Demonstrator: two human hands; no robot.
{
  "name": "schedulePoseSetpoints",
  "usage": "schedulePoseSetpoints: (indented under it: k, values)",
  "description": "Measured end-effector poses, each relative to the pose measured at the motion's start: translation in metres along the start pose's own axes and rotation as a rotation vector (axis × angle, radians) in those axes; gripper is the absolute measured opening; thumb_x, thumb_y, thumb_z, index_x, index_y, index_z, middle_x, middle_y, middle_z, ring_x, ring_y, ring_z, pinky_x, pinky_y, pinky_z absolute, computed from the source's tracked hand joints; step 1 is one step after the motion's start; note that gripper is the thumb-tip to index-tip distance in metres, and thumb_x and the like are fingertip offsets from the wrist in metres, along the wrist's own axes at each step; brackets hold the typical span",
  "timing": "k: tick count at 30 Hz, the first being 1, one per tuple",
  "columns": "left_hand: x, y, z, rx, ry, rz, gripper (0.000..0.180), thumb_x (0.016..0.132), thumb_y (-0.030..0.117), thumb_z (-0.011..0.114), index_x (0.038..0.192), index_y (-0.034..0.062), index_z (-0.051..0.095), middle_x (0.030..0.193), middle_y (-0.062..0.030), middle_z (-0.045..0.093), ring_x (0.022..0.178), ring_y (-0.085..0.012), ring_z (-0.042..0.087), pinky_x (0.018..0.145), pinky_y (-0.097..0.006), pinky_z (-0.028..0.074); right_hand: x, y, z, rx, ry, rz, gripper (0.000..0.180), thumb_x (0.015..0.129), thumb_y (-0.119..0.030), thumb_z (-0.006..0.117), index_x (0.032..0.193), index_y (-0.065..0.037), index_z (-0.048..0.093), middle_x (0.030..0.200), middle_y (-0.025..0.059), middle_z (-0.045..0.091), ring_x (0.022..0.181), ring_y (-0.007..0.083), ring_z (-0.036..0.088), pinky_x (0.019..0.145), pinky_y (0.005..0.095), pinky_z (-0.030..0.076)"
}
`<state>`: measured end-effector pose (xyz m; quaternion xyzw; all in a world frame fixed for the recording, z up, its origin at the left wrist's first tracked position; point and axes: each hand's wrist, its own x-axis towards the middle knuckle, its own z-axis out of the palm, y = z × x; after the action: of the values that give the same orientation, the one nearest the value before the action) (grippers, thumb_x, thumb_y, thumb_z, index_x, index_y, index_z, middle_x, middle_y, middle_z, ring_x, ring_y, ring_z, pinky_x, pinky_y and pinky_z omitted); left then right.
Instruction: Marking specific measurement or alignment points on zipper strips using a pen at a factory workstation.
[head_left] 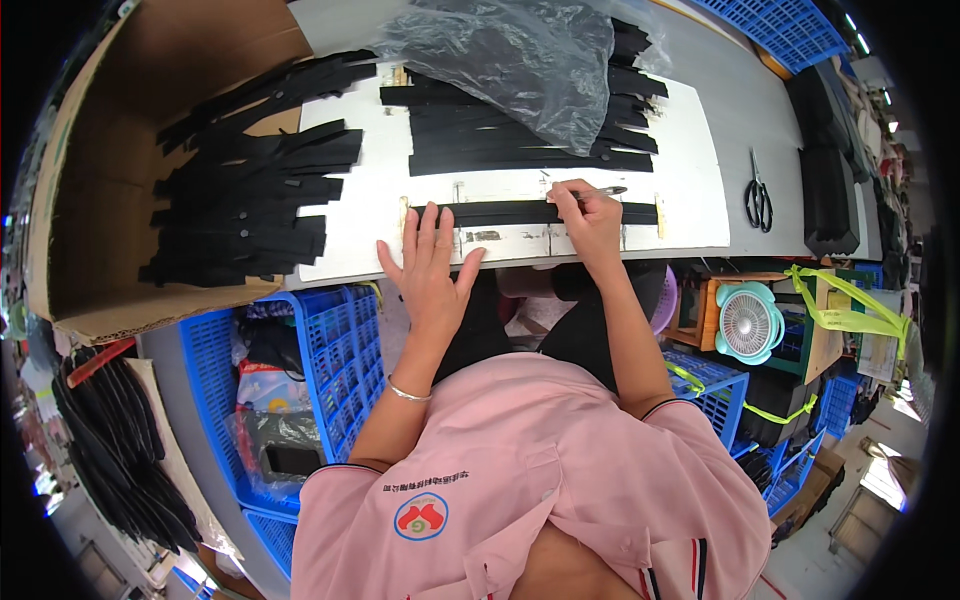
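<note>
A black fabric strip [510, 213] lies straight across a white board [695, 165] that carries ink lines and brown tape marks. Over its left end my left hand [430, 265] rests with fingers spread, fingertips touching the strip. My right hand [592, 222] is closed around a slim pen [612, 190], its far end pointing right. The tip is near the strip's upper edge, mostly covered by my fingers. Just beyond lies a stack of similar black strips [470, 138], partly under a clear plastic bag [520, 60].
More black strips [250, 185] overlap the open cardboard box [100, 150] at left. Black scissors [758, 200] and a dark block [828, 200] are on the table's right. Blue crates [350, 370] stand below, left and right; a teal fan [750, 322] sits lower right.
</note>
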<state>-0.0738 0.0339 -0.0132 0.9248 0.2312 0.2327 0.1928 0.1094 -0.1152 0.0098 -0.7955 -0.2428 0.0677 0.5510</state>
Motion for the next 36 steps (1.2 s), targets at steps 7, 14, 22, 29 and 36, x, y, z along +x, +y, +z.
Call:
schedulePoseSetpoints:
  k: [7,14,22,29,36]
  values:
    - [0.001,-0.002,0.0,0.014,-0.007,0.006,0.065,0.09,0.038,0.077,0.145,0.0085,0.058,0.155,-0.009,0.051,0.151,-0.0306,0.036,0.12,-0.064,0.008,0.001,0.014,-0.002,-0.156,-0.013,-0.124,0.019,0.097,-0.015,0.07,0.094,0.003,0.075,0.073,0.0066,0.072,0.061,0.0092,0.062,0.058,0.025,0.047]
    - [0.007,0.015,-0.004,0.004,-0.005,-0.007,0.061,0.091,0.035,0.076,0.144,0.0077,0.058,0.155,-0.0116,0.05,0.151,-0.032,0.035,0.12,-0.064,0.009,0.004,0.017,0.0,-0.274,0.033,-0.211,0.018,0.095,-0.02,0.071,0.085,-0.006,0.074,0.065,0.0067,0.068,0.055,0.0217,0.066,0.055,0.0327,0.049]
    - [0.042,0.064,0.035,-0.456,-0.003,0.112,0.029,0.088,0.014,0.075,0.116,0.0053,0.074,0.124,-0.0101,0.068,0.117,-0.0312,0.06,0.105,-0.044,0.04,0.003,0.016,0.002,-0.292,0.047,-0.272,0.017,0.094,-0.019,0.072,0.086,-0.004,0.074,0.071,0.0077,0.071,0.059,0.0231,0.069,0.056,0.0326,0.051]
    - [0.047,0.063,0.046,-0.405,0.118,0.129,0.01,0.082,0.007,0.077,0.093,0.0056,0.077,0.103,-0.0032,0.07,0.099,-0.024,0.062,0.091,-0.039,0.042,0.0,0.011,-0.005,-0.025,0.009,-0.053,0.015,0.092,-0.013,0.072,0.086,0.0,0.074,0.075,0.0078,0.073,0.059,0.018,0.067,0.057,0.0296,0.05]
    - [0.047,0.065,0.046,-0.423,0.118,0.111,0.01,0.081,0.005,0.076,0.09,0.0031,0.076,0.103,-0.0057,0.071,0.1,-0.0261,0.062,0.093,-0.041,0.042,0.0,0.016,-0.01,-0.083,-0.111,-0.211,0.017,0.088,-0.014,0.073,0.078,-0.001,0.074,0.073,0.0082,0.073,0.059,0.0206,0.067,0.055,0.0314,0.049]
